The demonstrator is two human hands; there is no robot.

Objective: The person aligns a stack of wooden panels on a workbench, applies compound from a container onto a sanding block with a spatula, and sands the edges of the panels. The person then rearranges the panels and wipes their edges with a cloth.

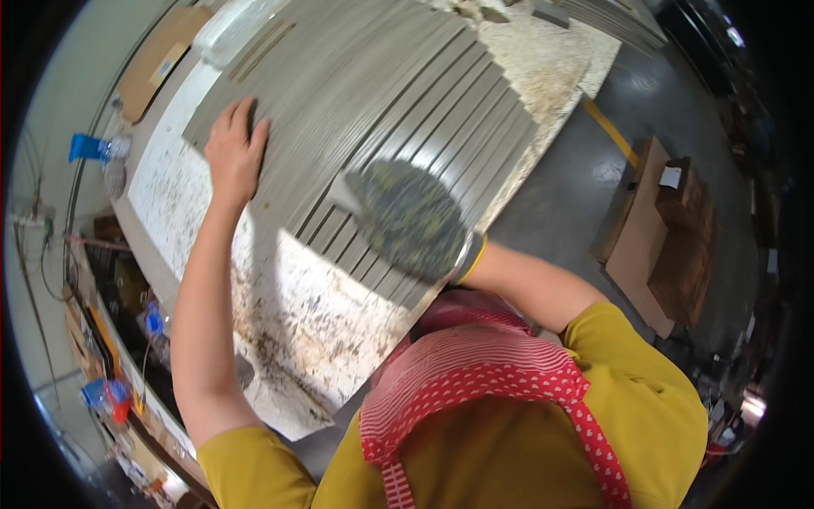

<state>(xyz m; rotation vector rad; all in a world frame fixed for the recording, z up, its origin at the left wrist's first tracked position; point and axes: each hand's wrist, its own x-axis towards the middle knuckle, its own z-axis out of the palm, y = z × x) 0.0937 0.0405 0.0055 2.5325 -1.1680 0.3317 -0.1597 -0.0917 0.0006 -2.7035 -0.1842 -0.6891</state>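
Observation:
Many long, thin grey strips (331, 93) lie side by side on a white, stained board. My bare left hand (233, 151) rests flat on their left side, fingers stretched out and thumb apart. Over the near right part is my right hand (411, 216), in a dark mottled glove with a yellow cuff edge. That glove is blurred and its fingers look pressed together. A small pale flat piece (342, 193) sticks out at its tip; its kind is unclear. Beneath and beside the glove, several strips (462, 110) are spaced apart with dark gaps between them.
The stained white board (314, 310) covers the worktable. A clear plastic-wrapped bundle (225, 38) and brown cardboard (161, 64) sit at the far left, with a blue-capped bottle (93, 148) below. More strips (610, 21) lie far right. Cardboard boxes (661, 246) stand on the floor at right.

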